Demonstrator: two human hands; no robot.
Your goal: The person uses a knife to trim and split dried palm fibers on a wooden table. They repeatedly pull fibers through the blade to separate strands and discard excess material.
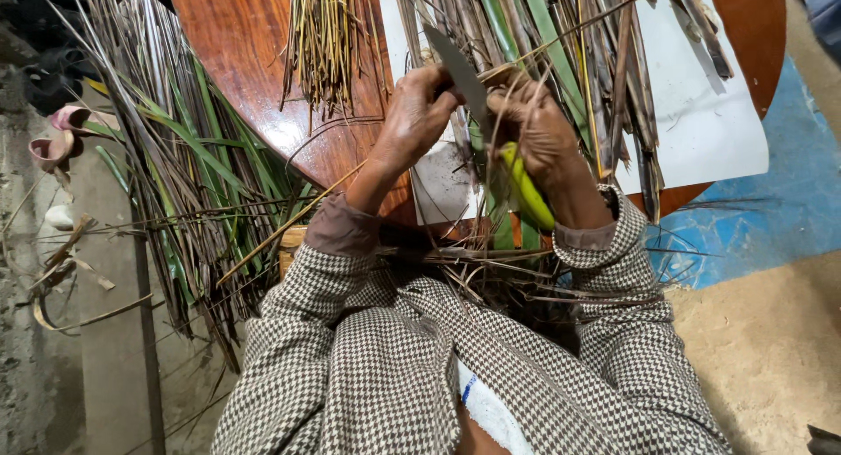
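My right hand (545, 138) grips a knife by its yellow-green handle (526, 190), the grey blade (457, 70) pointing up and away over the table. My left hand (419, 113) is closed on a thin palm leaf strip (491, 74) right beside the blade. The two hands almost touch, just over the near edge of a round reddish wooden table (245, 52). Both sleeves are brown-and-white houndstooth. Dry leaf scraps (491, 271) lie in my lap under the hands.
A bundle of thin yellowish sticks (324, 35) and a heap of green and brown palm leaves (569, 52) lie on the table over a white sheet (710, 113). More long leaves (184, 166) lean at the left. A blue mat (780, 201) is at the right.
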